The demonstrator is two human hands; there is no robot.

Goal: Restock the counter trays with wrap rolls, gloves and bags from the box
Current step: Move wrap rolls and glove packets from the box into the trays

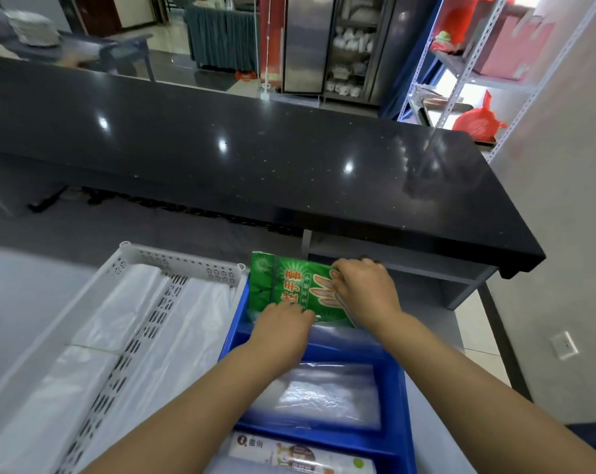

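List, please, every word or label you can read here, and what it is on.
"手套": large orange characters on the green glove pack; its start is hidden under the left hand.
Smaller line beside it: too blurred to read.
Label on the wrap roll: too blurred to read.

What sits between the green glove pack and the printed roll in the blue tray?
Clear plastic bags, in the middle compartment of the blue tray, separate the green glove pack from the wrap roll; head view.
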